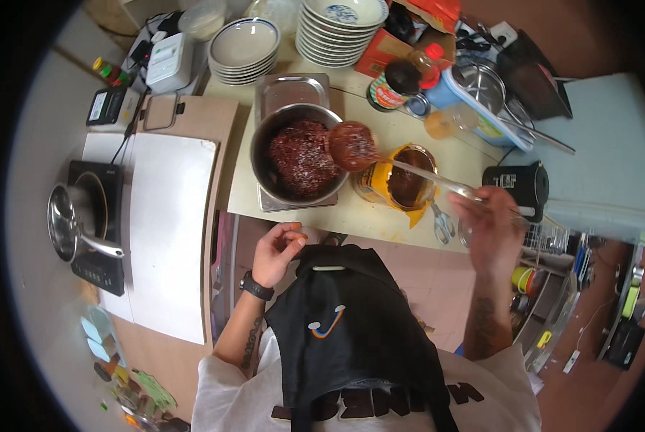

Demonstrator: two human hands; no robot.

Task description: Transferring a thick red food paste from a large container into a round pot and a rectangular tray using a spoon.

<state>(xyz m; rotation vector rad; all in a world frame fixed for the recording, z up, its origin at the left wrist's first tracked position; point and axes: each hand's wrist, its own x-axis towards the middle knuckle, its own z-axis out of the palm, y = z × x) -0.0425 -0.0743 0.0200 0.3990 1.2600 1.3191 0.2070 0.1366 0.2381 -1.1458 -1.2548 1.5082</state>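
My right hand grips the long metal handle of a ladle. The ladle's bowl, coated in red-brown paste, hangs at the right rim of a deep steel pot. Inside the pot lies a dark red, coarse, glistening mixture. Just right of it, under the ladle handle, an uncapped clear jar with a yellow label holds dark brown-red sauce. My left hand holds nothing; its fingers are loosely curled with orange stains on the tips, in front of the pot and apart from it.
Metal trays lie under and behind the pot. Stacked bowls stand behind. Scissors and a black kettle are at right, a sauce bottle and blue bin farther back. An induction cooker bears a saucepan at left.
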